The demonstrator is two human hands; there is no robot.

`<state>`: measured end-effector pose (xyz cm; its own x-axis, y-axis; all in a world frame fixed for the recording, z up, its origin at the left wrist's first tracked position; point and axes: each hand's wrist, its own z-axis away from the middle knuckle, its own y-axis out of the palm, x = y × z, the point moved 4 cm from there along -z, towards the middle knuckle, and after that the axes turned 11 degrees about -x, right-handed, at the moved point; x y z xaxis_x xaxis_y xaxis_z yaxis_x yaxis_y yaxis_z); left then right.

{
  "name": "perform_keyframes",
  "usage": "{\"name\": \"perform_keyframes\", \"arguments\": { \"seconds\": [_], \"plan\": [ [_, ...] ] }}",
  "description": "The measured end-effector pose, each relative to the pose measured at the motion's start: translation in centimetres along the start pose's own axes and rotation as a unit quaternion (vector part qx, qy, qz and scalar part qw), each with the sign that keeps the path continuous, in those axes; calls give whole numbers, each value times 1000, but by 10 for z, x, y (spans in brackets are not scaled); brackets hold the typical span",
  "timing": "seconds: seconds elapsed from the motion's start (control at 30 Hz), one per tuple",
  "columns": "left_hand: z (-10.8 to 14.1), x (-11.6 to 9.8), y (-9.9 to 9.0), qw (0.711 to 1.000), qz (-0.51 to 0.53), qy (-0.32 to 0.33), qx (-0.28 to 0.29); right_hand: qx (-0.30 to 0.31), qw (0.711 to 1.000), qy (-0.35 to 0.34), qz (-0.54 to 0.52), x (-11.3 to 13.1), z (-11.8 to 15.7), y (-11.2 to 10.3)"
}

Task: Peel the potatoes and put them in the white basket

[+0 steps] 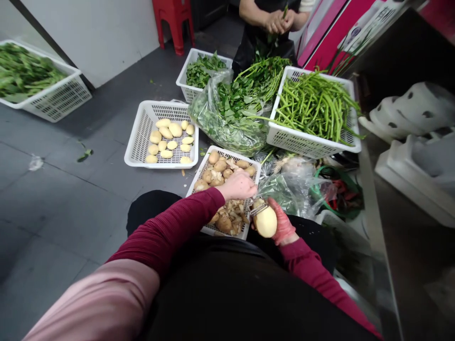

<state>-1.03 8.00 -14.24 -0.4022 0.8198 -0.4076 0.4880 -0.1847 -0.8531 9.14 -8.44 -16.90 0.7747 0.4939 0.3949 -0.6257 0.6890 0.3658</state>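
A partly peeled potato (pixel 266 223) rests in my right hand (pixel 281 221), which wears a reddish glove and has its fingers wrapped round it. My left hand (pixel 239 184) is closed on a peeler (pixel 259 209), whose metal head lies across the top of the potato; the handle is mostly hidden. Under my left hand stands a white basket (pixel 192 185) with unpeeled potatoes (pixel 219 166) at its far side and brown peelings (pixel 236 210) nearer me. Beyond it to the left, another white basket (pixel 133 142) holds several peeled potatoes (pixel 175 129).
A plastic bag of leafy greens (pixel 231 113) lies ahead, beside a basket of green stems (pixel 316 106). More greens fill baskets at the far middle and far left. Another person's hands (pixel 279 22) hold greens. A red stool (pixel 174 19) stands behind; a metal edge runs along the right.
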Motion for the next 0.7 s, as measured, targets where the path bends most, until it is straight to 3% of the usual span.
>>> {"name": "perform_keyframes", "arguments": {
  "seconds": [0.13, 0.23, 0.4, 0.57, 0.7],
  "plan": [
    [3, 16, 4, 995, -55, -66, 53, 100, 995, 21, -23, 0, 14, 10],
    [2, 23, -2, 989, -83, -120, 37, 72, 994, 37, -78, 2, 13, 14],
    [3, -21, -15, 997, -48, -41, -31, -83, 986, 37, -142, 5, -3, 10],
    [13, -66, -17, 996, -19, 65, -63, -104, 986, 33, -130, 1, -5, 14],
    [18, -68, -6, 994, -27, 75, -74, -117, 983, 13, -142, -1, -8, 12]
  ]
}}
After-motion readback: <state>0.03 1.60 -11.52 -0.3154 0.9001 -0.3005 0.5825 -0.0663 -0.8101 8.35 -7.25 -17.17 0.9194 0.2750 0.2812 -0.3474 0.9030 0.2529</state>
